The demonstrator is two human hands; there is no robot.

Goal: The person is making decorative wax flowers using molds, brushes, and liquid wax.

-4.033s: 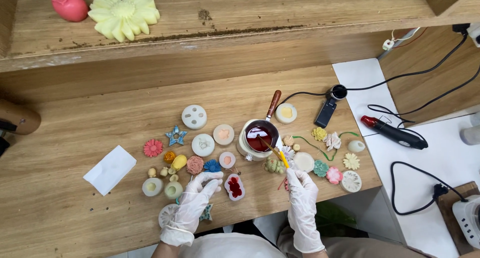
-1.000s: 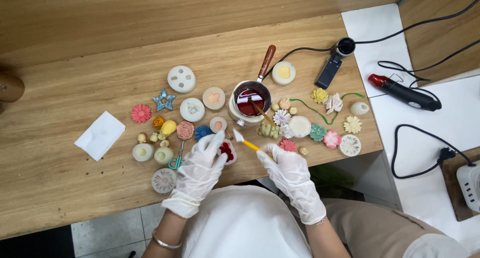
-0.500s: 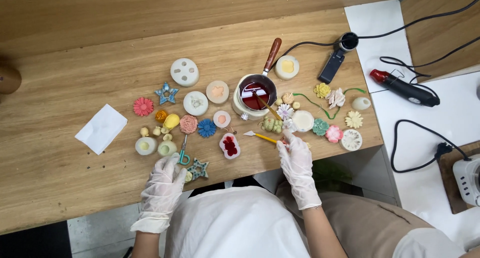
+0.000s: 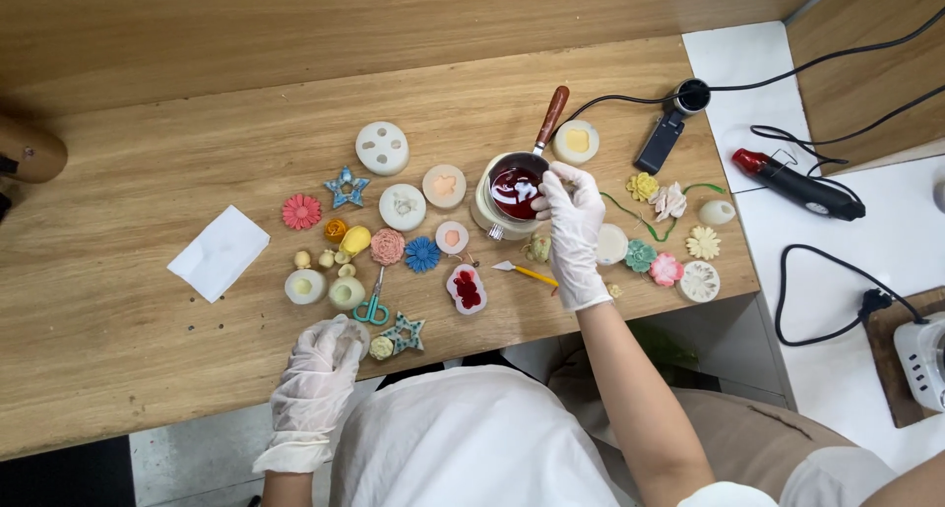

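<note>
Two gloved hands are at work on a wooden table (image 4: 148,300). The right hand (image 4: 573,226) reaches up to the little pot (image 4: 516,190) of dark red wax, at about 12 o'clock from the person. Its fingertips touch the pot's rim at 3 o'clock, pinched lightly on the edge. I think it should keep the pot level and go slow, so the hot red wax does not slop out. The left hand (image 4: 317,384) rests at the table's near edge, at 7 o'clock, with its fingers loosely curled over a small round mold (image 4: 351,332). A yellow stick (image 4: 525,272) lies just left of the right wrist, beside the red-filled mold (image 4: 466,288).
</note>
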